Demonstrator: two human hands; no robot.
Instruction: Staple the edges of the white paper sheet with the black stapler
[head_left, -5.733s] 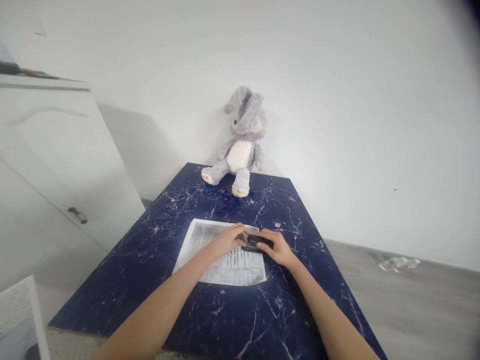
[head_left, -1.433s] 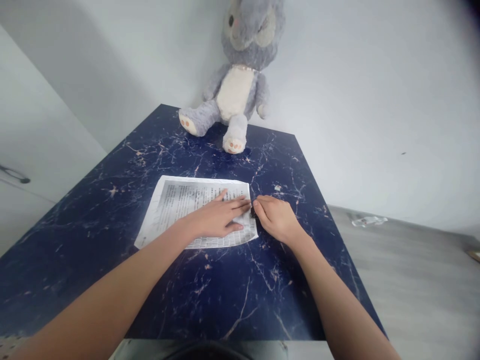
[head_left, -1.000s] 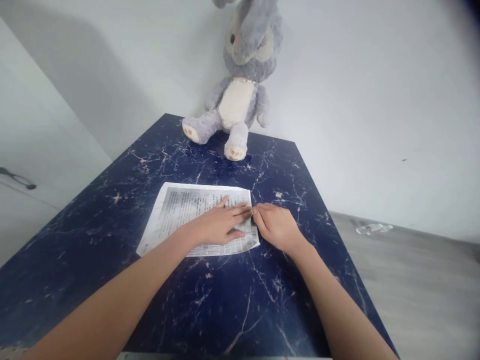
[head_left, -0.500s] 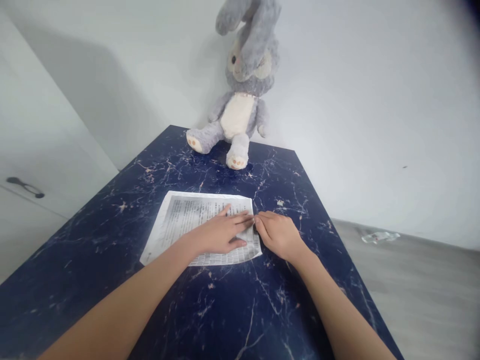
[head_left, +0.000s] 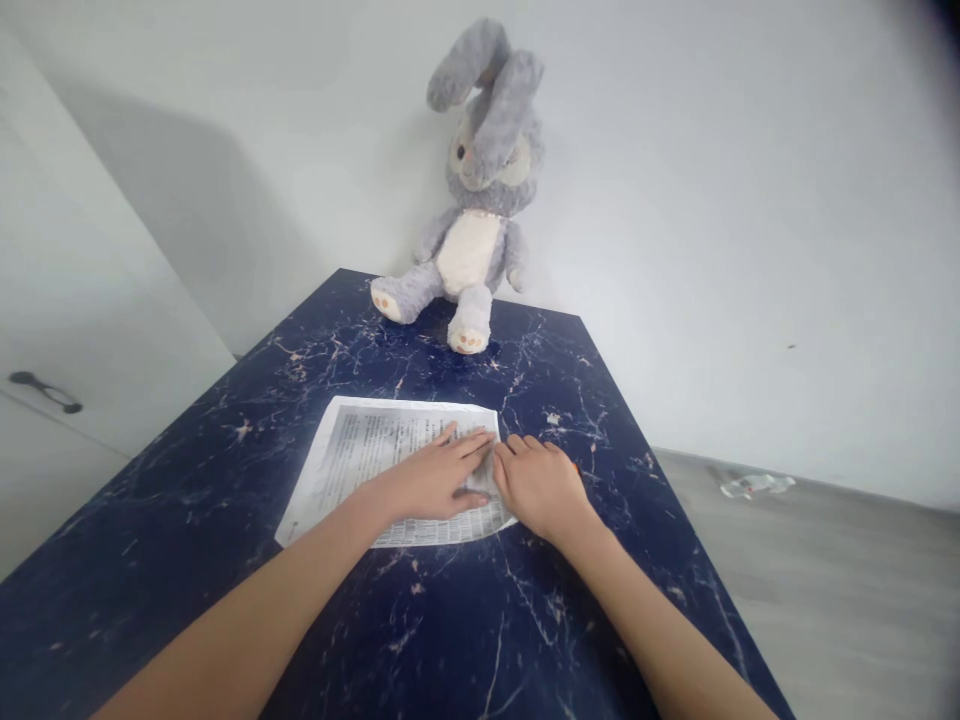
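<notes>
Light, limp sheet on desk.
Pressed by splayed left hand; what right hand holds at its edge cannot be told; corner pinch judged best.

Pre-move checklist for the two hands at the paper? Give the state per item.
1. Left hand lies flat, palm down, on the printed sheet: ok.
2. Sheet lies flat and wholly on the table, with no edge overhanging: ok.
3. Right hand sits at the sheet's right edge, beside the left hand: ok.
4. Anything held under the right hand's palm: cannot tell, the hand hides it.
5. Plush rabbit sits at the table's far edge, apart from the sheet and both hands: ok.
</notes>
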